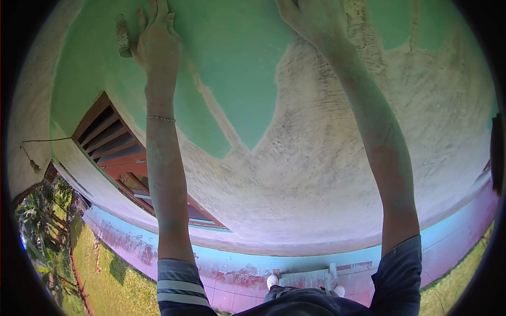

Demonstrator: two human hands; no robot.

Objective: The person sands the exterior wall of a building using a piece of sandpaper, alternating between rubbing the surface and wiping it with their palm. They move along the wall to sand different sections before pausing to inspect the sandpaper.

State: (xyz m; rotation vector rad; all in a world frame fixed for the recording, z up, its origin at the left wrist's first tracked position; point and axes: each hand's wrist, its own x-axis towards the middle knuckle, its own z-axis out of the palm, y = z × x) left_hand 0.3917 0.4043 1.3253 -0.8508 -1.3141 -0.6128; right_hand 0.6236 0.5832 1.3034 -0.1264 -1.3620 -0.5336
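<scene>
No lettering, label, brand, number or sign can be read anywhere in the scene, from the green-and-white wall across the upper frame to the striped sleeve at lower left and the pale shoes at bottom center.

Wall is patchy, green between left hand and right hand, ending in ragged points over mottled off-white below the grip; rough, speckled cylinder sits slightly tilted just outside left hand, contact unclear.
</scene>
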